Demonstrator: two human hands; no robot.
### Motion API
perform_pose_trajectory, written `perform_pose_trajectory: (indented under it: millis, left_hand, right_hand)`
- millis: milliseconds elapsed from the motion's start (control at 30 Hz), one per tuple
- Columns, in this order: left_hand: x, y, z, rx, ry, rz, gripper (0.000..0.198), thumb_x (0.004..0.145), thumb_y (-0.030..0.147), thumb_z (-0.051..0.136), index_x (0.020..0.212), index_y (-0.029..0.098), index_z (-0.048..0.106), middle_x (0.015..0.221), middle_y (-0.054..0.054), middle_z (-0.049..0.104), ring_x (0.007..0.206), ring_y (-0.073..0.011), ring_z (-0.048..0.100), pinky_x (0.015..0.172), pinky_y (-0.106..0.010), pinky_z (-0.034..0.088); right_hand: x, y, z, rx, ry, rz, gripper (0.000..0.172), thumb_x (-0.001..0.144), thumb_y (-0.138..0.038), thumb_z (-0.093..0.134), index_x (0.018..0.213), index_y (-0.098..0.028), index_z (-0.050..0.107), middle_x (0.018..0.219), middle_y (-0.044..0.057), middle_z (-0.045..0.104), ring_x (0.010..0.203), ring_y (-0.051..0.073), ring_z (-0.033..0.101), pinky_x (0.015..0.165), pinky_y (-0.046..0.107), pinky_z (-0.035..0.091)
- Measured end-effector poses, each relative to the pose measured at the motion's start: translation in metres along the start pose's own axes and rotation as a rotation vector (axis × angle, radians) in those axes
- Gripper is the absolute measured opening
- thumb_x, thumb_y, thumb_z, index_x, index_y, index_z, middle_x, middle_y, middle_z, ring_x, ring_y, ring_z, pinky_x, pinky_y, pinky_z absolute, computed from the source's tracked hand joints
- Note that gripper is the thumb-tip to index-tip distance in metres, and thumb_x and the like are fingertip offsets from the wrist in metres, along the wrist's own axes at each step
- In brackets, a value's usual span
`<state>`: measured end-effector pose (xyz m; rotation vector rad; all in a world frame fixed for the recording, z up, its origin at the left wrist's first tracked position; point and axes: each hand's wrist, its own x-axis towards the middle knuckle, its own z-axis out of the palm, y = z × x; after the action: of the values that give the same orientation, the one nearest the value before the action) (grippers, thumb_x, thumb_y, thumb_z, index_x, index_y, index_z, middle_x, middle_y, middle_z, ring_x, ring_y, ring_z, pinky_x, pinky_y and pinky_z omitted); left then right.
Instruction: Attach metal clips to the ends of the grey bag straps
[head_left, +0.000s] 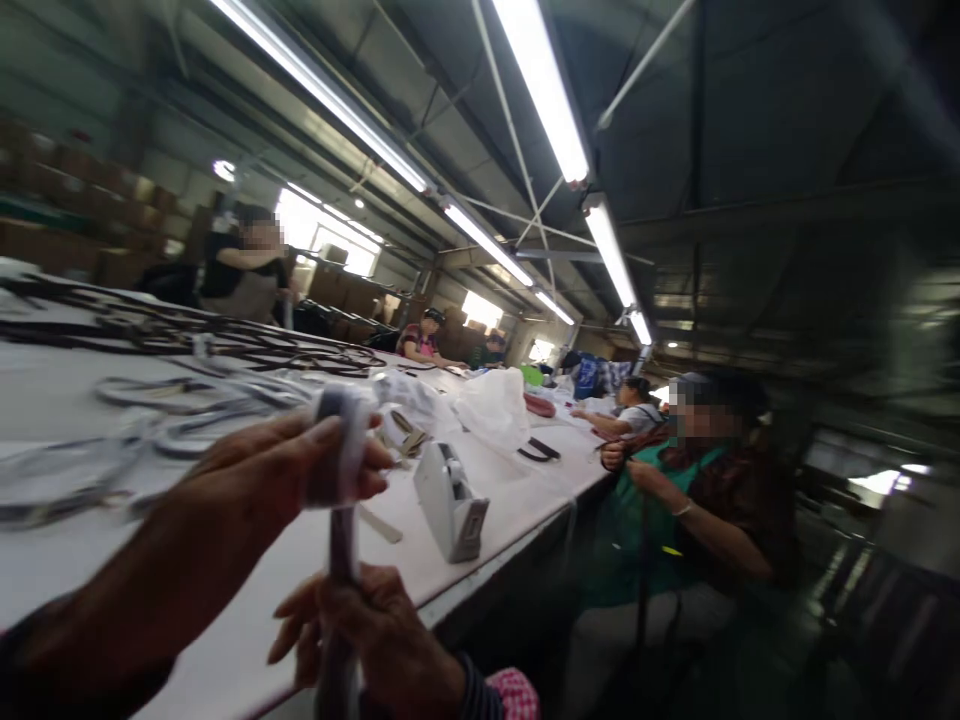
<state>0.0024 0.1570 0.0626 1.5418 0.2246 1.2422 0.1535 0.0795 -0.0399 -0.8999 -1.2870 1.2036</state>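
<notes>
Raised over the table, my left hand (292,455) is closed around the upper part of a dark belt (343,545), which looks looped or coiled there with a pale, shiny edge. My right hand (371,620) grips the same belt lower down, where it hangs as a straight strip. Some right-hand fingers stick out to the left. Motion blur hides the belt's details. Just beyond my hands, a grey tape dispenser (450,505) stands on the white table (420,580).
Grey belts (187,420) and long dark straps (150,325) cover the table's left side. Clear plastic bags (491,410) and a short dark strap (540,450) lie farther along. A person in green (637,520) sits close on the right. Other people work around the table.
</notes>
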Motion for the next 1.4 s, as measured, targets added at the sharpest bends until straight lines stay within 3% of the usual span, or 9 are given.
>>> perform_pose_trajectory:
  millis: [133, 267, 367, 467, 700, 900, 1000, 1133, 1400]
  left_hand:
    - [0.003, -0.001, 0.002, 0.289, -0.111, 0.153, 0.022, 0.101, 0.038, 0.053, 0.101, 0.019, 0.065, 0.097, -0.003, 0.074, 0.091, -0.021, 0.071, 0.082, -0.032, 0.055]
    - [0.009, -0.04, -0.008, 0.841, -0.238, 0.497, 0.017, 0.104, 0.026, 0.045, 0.09, 0.019, 0.051, 0.081, -0.002, 0.063, 0.071, -0.0178, 0.06, 0.066, -0.031, 0.043]
    - [0.007, -0.066, -0.011, 1.046, -0.433, 0.608, 0.01, 0.103, 0.017, 0.041, 0.098, 0.019, 0.05, 0.083, -0.003, 0.063, 0.069, -0.0189, 0.057, 0.063, -0.032, 0.038]
    - [0.001, -0.081, -0.008, 1.129, -0.593, 0.593, 0.011, 0.101, 0.014, 0.04, 0.105, 0.018, 0.05, 0.089, -0.005, 0.065, 0.074, -0.021, 0.059, 0.065, -0.034, 0.038]
    - [-0.006, -0.098, -0.008, 1.21, -0.71, 0.286, 0.051, 0.095, 0.069, 0.047, 0.088, 0.019, 0.056, 0.079, -0.004, 0.067, 0.067, -0.0231, 0.064, 0.057, -0.032, 0.031]
    - [-0.002, -0.106, -0.016, 1.238, -0.764, 0.18, 0.051, 0.1, 0.061, 0.044, 0.076, 0.02, 0.062, 0.065, -0.003, 0.066, 0.057, -0.0194, 0.062, 0.054, -0.031, 0.022]
    - [-0.005, -0.116, -0.02, 1.216, -0.8, 0.158, 0.05, 0.1, 0.057, 0.045, 0.07, 0.02, 0.062, 0.055, -0.001, 0.061, 0.05, -0.0173, 0.057, 0.052, -0.031, 0.021]
    - [-0.01, -0.13, -0.023, 1.233, -0.84, 0.153, 0.05, 0.101, 0.054, 0.043, 0.072, 0.02, 0.064, 0.058, -0.003, 0.065, 0.051, -0.0173, 0.059, 0.052, -0.03, 0.022]
    - [-0.014, -0.126, -0.017, 1.305, -0.89, 0.188, 0.04, 0.101, 0.051, 0.048, 0.085, 0.019, 0.066, 0.07, -0.006, 0.072, 0.06, -0.0226, 0.068, 0.052, -0.03, 0.031]
  right_hand:
    - [-0.004, 0.003, 0.005, 0.221, -0.052, 0.138, 0.041, 0.093, -0.049, 0.066, 0.115, -0.015, 0.062, 0.071, 0.004, 0.068, 0.043, 0.008, 0.052, 0.041, 0.018, 0.041]
    - [-0.007, -0.013, 0.002, 0.244, -0.068, 0.208, 0.037, 0.1, -0.048, 0.056, 0.117, -0.015, 0.059, 0.061, -0.002, 0.062, 0.033, 0.004, 0.036, 0.035, 0.015, 0.034]
    - [-0.013, -0.031, -0.012, 0.111, -0.053, 0.247, 0.033, 0.096, -0.042, 0.062, 0.117, -0.016, 0.058, 0.063, -0.003, 0.062, 0.033, 0.002, 0.032, 0.033, 0.015, 0.028]
    - [-0.018, -0.047, -0.029, -0.124, -0.041, 0.25, 0.035, 0.087, -0.031, 0.072, 0.116, -0.016, 0.059, 0.067, -0.002, 0.066, 0.035, 0.002, 0.034, 0.035, 0.015, 0.025]
    - [-0.014, -0.057, -0.073, -0.517, 0.154, 0.17, 0.04, 0.074, -0.025, 0.08, 0.106, -0.018, 0.057, 0.066, -0.007, 0.06, 0.052, 0.008, 0.047, 0.048, 0.019, 0.033]
    - [-0.003, -0.028, -0.098, -1.133, 0.051, -0.084, 0.023, 0.099, -0.038, 0.06, 0.089, -0.019, 0.066, 0.078, -0.002, 0.06, 0.074, 0.014, 0.056, 0.071, 0.027, 0.043]
    - [-0.002, -0.008, -0.093, -1.363, 0.022, -0.195, 0.011, 0.101, -0.029, 0.059, 0.102, -0.022, 0.067, 0.1, 0.004, 0.064, 0.096, 0.02, 0.059, 0.087, 0.031, 0.045]
    - [-0.002, 0.01, -0.086, -1.278, -0.092, -0.269, 0.042, 0.098, -0.007, 0.051, 0.134, -0.028, 0.057, 0.117, 0.004, 0.064, 0.108, 0.02, 0.057, 0.097, 0.033, 0.045]
    - [-0.004, 0.018, -0.086, -1.231, -0.121, -0.281, 0.046, 0.087, -0.006, 0.056, 0.129, -0.025, 0.061, 0.109, 0.004, 0.064, 0.104, 0.021, 0.057, 0.095, 0.034, 0.045]
